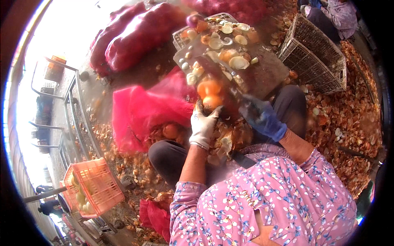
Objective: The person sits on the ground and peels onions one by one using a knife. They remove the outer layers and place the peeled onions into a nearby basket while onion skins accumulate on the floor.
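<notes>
Currently the left hand (pixel 203 125) clamps an orange onion (pixel 212 101) at its forward end, the right hand (pixel 263 117) farther off rightward (blurred; can't tell its grip).

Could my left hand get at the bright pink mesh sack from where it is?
Probably yes: the bright pink mesh sack lies close by on the white-gloved left hand's own side, with nothing evident between them. That hand seems to be gripping orange-brown onions, though, so it may need freeing first.
</notes>
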The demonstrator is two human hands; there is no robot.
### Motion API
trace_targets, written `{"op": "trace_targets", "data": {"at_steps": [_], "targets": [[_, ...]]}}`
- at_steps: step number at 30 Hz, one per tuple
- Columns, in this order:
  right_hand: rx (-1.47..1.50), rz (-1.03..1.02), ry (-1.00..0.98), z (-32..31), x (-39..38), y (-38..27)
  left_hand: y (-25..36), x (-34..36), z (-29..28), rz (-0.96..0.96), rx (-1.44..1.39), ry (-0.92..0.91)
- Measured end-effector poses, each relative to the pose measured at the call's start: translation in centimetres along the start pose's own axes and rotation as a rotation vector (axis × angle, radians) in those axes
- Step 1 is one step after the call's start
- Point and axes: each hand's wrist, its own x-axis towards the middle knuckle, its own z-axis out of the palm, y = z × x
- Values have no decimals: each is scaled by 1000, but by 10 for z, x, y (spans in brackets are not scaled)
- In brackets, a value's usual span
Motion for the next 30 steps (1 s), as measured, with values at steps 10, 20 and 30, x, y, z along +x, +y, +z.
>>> {"op": "trace_targets", "data": {"at_steps": [10,20,30], "targets": [[-223,180,-231,-9,-8,-6,4,-5,-15,-333,-660,-79],[-508,-147,-357,-8,-31,-16,-21,-23,-16,-170,-362,-185],[-699,-105,-443,-30,-39,-30,-6,-25,-18,-32,-310,-259]]}}
